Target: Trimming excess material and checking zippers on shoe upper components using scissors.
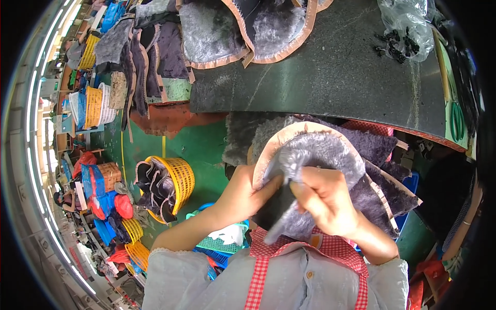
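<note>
In front of my chest I hold a curved piece of grey fur fabric (336, 150) with a pleated tan edging. My left hand (238, 194) grips its left rim, thumb pressed over the tan edge. The fingers of my right hand (326, 200) are closed in a pinch on the grey fur near the middle. Between both hands the fabric is folded and blurred, so its exact layering is hard to make out. Beneath it, more dark fur pieces (374, 144) with tan edges lie around my lap, over a red checked apron (258, 281).
A dark worktable (320, 88) spans the far side, bearing similar fur pieces (212, 39) and a clear plastic bag (408, 26). On the green floor at left stands a yellow basket (181, 181) of pieces. A green basket (209, 243) is near my left elbow. Another person's arm (462, 227) shows at far right.
</note>
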Demonstrator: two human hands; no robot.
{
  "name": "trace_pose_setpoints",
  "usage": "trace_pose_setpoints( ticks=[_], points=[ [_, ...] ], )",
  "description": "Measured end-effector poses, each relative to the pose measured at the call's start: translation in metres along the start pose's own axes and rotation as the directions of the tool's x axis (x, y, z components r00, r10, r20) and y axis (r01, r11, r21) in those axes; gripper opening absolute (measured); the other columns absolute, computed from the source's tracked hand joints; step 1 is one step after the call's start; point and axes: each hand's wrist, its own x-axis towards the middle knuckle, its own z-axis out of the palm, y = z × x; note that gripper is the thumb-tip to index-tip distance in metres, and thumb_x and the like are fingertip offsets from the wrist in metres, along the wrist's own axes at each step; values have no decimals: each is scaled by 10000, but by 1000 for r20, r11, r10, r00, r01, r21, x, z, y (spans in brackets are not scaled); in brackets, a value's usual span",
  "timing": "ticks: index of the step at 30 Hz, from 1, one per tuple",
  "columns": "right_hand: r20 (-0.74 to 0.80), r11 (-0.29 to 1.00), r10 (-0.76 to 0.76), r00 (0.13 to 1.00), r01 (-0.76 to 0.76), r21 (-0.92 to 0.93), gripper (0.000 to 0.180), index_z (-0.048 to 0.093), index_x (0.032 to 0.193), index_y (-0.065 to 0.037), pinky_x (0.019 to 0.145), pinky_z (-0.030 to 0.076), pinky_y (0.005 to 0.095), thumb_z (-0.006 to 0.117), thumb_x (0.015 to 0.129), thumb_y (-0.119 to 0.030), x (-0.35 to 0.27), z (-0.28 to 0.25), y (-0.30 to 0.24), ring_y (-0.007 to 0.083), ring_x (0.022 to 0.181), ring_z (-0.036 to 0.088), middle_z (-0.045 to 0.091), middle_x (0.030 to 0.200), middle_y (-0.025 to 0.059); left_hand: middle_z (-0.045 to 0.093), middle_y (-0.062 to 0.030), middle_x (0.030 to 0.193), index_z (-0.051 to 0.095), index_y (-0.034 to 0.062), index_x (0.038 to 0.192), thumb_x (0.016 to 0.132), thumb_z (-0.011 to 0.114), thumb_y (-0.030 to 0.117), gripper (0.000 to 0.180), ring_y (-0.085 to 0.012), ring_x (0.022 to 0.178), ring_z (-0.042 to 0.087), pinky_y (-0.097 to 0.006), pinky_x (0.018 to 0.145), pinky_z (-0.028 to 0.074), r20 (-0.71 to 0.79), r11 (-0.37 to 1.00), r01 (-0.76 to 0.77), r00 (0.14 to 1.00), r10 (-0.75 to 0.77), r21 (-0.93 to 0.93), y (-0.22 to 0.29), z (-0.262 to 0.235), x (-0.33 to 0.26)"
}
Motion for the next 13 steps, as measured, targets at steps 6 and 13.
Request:
trace_pose_setpoints(
  ticks=[6, 13],
  points=[
    [-123, 934, -121, 985, 71, -349, 239, 523, 735, -9, 534, 430, 418, 602, 928, -125, 8, 14, -10, 357, 562, 540, 506, 625, 160, 682, -149, 787, 642, -30, 995, 872, 633, 45, 144, -157, 735, 651, -348, 672, 509, 120, 998, -32, 992, 39, -53, -10, -2, 6],
    [42, 967, -159, 986, 164, -197, 239, 613, 1184, -45, 726, 560, 326, 614, 948, -80, 10, -31, -20, 219, 819, 674, 656, 1010, 105, 616, -93, 1257, 465, 37, 1398, 777, 607, -77, 647, -159, 1171, 558, -324, 1031, 425, 185, 924, -55, 974, 134, -379, 0, -12, 20]
  ],
)
